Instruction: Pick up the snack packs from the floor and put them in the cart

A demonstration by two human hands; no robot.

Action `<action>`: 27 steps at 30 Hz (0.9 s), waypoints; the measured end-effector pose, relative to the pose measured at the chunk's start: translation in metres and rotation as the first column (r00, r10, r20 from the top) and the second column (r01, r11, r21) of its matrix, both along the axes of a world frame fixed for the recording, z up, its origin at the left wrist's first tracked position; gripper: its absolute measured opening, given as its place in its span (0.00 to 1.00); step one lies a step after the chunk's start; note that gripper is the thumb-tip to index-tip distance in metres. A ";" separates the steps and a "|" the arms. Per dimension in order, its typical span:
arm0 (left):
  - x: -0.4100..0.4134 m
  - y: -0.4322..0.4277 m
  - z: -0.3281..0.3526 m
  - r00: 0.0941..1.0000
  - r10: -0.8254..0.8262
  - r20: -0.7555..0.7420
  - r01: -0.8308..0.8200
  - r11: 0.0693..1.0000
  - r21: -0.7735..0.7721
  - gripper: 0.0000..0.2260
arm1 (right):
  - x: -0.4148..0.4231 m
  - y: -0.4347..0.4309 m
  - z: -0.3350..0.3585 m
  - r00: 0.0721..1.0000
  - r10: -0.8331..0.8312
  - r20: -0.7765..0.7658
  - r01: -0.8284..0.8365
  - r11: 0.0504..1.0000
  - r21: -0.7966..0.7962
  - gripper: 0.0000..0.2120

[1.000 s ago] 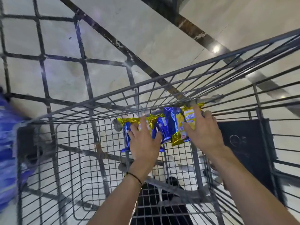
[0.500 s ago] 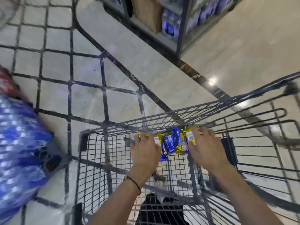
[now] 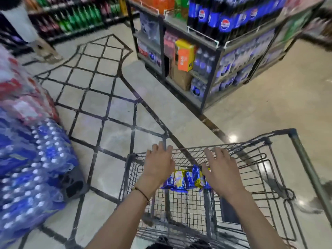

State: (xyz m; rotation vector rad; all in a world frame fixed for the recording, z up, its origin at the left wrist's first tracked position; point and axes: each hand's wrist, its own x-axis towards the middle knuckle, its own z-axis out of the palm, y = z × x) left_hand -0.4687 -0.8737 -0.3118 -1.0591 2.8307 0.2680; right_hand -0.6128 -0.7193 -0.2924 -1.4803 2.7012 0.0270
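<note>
Blue and gold snack packs (image 3: pixel 186 180) lie in a small heap on the wire floor of the grey cart (image 3: pixel 280 177), near its far end. My left hand (image 3: pixel 159 164) hovers above the cart's far left corner, fingers spread, holding nothing. My right hand (image 3: pixel 221 169) floats just right of the packs, fingers spread, and hides the right edge of the heap. Neither hand touches the packs.
A stack of shrink-wrapped blue and red bottle packs (image 3: pixel 30 159) stands on the left. A shelf unit of cola bottles (image 3: pixel 215 51) rises ahead on the right. A person's legs (image 3: pixel 27 26) are at the far left. Black grid lines (image 3: pixel 100 97) mark the floor.
Both hands have let go of the snack packs and lifted away; the packs now rest in the cart. My view has tilted up, showing the shelves and aisle.
</note>
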 end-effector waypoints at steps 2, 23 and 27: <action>0.014 0.005 0.021 1.000 0.016 -0.021 -0.018 0.998 -0.063 0.19 | 0.009 -0.002 0.015 0.999 0.036 -0.006 -0.037 0.998 -0.044 0.21; 0.321 0.181 0.089 0.553 0.813 -0.183 -0.820 0.494 -0.289 0.16 | 0.248 -0.038 0.077 0.491 0.869 0.057 -0.853 0.493 -0.172 0.25; 0.387 0.237 0.089 0.392 0.901 -0.187 -0.903 0.337 -0.266 0.15 | 0.340 -0.018 0.079 0.318 0.947 0.051 -0.938 0.322 -0.127 0.23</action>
